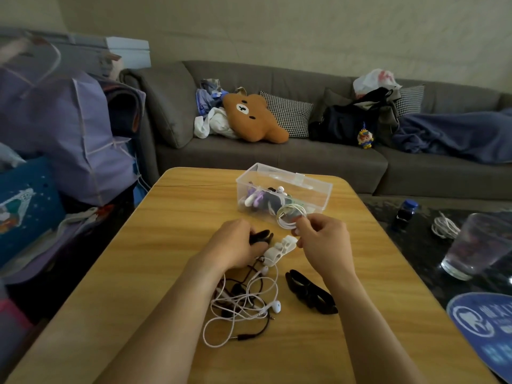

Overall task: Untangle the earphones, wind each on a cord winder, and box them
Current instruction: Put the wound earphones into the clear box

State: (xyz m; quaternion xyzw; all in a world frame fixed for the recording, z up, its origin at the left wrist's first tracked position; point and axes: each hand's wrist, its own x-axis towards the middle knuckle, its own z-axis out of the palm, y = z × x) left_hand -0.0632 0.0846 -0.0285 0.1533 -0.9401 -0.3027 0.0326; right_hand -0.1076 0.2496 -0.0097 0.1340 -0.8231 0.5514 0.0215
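A tangle of white and dark earphone cords (243,303) lies on the wooden table (171,217) in front of me. My left hand (235,242) grips a black cord winder (260,236) just above the tangle. My right hand (321,239) pinches a coiled white earphone cord (289,216), held up near the front of the clear plastic box (285,192). The box holds several wound earphones. A white cord winder (279,249) lies between my hands. A black cord winder (310,292) lies on the table right of the tangle.
A glass of water (482,245), a white cable (444,227) and a dark bottle (406,212) stand on the dark surface to the right. A grey sofa (277,159) with a bear cushion and bags runs behind the table. Purple bags pile up on the left.
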